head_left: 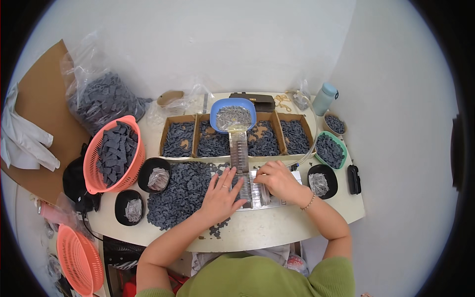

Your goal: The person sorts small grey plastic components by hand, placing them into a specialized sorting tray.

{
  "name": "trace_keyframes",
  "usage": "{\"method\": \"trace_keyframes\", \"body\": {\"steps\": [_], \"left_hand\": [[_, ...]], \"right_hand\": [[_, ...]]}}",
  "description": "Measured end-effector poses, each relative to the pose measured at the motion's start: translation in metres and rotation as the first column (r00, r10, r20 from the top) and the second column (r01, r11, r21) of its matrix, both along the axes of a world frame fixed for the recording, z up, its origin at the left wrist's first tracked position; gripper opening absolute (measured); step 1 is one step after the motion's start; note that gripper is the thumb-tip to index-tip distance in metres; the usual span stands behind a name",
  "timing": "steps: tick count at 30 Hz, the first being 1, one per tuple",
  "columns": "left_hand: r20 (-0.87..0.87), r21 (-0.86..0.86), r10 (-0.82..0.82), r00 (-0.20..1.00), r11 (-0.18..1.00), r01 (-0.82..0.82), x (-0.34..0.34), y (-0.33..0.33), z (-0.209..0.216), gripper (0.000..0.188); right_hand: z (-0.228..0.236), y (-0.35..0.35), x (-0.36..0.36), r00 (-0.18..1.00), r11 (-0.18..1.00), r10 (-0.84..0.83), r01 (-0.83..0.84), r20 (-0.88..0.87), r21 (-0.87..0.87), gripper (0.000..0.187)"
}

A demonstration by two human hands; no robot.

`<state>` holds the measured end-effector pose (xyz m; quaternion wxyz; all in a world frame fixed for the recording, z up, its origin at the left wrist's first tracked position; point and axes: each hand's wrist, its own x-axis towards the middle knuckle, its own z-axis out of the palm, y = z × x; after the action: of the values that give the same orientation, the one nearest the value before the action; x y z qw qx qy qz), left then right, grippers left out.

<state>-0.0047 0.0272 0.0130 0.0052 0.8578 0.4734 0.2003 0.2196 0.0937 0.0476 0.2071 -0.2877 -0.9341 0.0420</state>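
Observation:
My left hand lies with its fingers stretched and spread, its fingertips at the left side of a row of clear plastic strips. My right hand is bent over the same row with thumb and fingers pinched together; what they grip, if anything, is too small to make out. The strips lie on a flat silvery plate. Beyond them, a ribbed clear chute leads up to a blue bowl of small clear pieces. A spread pile of small dark grey pieces lies left of my left hand.
Cardboard compartments of grey pieces stand behind. Black bowls hold clear pieces. At the left are a pink basket and a plastic bag of grey pieces. A green bowl, black case and blue bottle stand right.

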Motion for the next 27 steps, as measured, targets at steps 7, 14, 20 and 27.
{"method": "trace_keyframes", "body": {"steps": [7,14,20,27], "left_hand": [[0.121,-0.019,-0.074,0.990,0.997,0.076,-0.013,0.006,-0.002,0.037],[0.085,-0.026,-0.120,0.989,0.992,0.122,-0.007,-0.003,0.002,0.037],[0.066,-0.133,0.044,0.997,0.991,-0.035,0.019,-0.033,-0.002,0.051],[-0.032,-0.162,0.199,0.979,0.966,-0.202,0.040,-0.038,0.002,0.061]], "right_hand": [[0.009,0.012,-0.001,0.947,0.980,0.180,-0.195,0.266,0.033,0.017],[0.017,0.023,-0.010,0.808,0.923,0.289,-0.378,0.513,0.076,0.013],[0.026,0.044,-0.025,0.668,0.901,0.393,-0.418,0.632,-0.118,0.011],[0.024,0.075,-0.042,0.548,0.819,0.573,-0.377,0.609,-0.432,0.009]]}}
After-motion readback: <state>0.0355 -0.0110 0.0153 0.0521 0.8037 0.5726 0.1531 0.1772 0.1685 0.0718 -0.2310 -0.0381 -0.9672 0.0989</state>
